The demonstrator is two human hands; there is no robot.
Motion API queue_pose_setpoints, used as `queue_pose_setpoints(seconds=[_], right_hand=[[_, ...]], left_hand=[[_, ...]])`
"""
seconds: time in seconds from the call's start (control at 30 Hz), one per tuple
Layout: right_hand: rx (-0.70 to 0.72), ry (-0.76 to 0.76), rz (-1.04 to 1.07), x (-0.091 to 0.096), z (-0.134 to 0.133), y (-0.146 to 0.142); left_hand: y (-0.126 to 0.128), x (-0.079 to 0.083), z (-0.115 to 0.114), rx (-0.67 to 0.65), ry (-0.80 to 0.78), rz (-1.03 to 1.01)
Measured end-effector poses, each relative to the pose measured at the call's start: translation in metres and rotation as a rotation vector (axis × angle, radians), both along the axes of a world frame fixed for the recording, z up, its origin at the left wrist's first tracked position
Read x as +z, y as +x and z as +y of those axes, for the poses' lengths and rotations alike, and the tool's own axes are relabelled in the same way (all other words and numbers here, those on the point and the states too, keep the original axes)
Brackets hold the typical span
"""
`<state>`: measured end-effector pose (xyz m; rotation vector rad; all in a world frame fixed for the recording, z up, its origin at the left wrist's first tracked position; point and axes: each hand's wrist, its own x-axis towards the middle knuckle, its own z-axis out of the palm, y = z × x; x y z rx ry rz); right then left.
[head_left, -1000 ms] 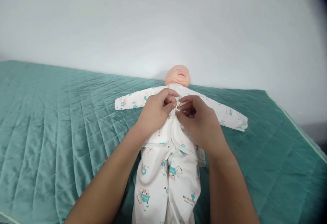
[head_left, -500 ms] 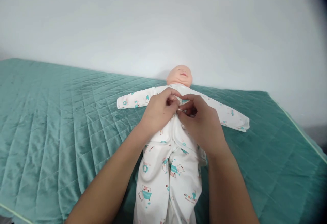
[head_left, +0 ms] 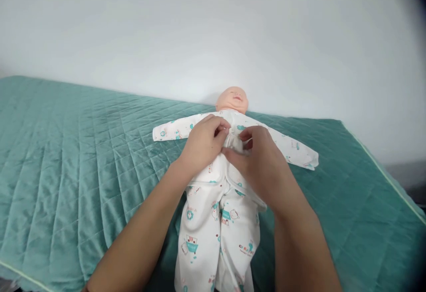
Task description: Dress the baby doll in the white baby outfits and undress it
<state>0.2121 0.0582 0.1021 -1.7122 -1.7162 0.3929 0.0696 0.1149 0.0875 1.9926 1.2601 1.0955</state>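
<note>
On the teal quilted bed (head_left: 83, 150), the left hand (head_left: 203, 146) and right hand (head_left: 261, 163) are pinching the front edges of the printed sleepsuit (head_left: 219, 221) together over the doll's (head_left: 234, 99) chest.

My left hand (head_left: 203, 143): bare, seen from the back, with my knuckles and rounded finger joints showing.
My right hand (head_left: 258, 163): bare too, its broad back filling more of the view than the other.
My left forearm (head_left: 140, 238): uncovered from the wrist to the bottom edge of the view, smooth, narrowing toward the wrist.
My right forearm (head_left: 299, 252): uncovered likewise, thick at the frame's edge and slimmer at the wrist.
My nails: too small for me to tell their length or finish.
</note>
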Motion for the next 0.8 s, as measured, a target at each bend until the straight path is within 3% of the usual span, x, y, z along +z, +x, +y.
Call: queue_pose_setpoints(seconds=[0.13,0.3,0.53,0.67,0.8], right_hand=[[-0.022,-0.027,-0.149,0.005,-0.015,-0.012],[-0.026,-0.108,-0.109,0.001,-0.024,-0.011],[0.039,-0.046,0.234,-0.018,-0.017,0.007],[0.046,-0.031,0.368,-0.021,-0.015,0.012],[0.037,-0.109,0.699,-0.022,-0.015,0.016]], left_hand=[[0.002,-0.001,-0.004,0.075,0.069,0.031],[0.002,-0.005,-0.016,0.116,0.087,-0.026],[-0.015,-0.021,-0.030,-0.063,0.019,-0.088],[-0.024,-0.017,-0.028,-0.163,-0.080,-0.062],[-0.028,-0.008,-0.024,-0.208,-0.197,-0.044]])
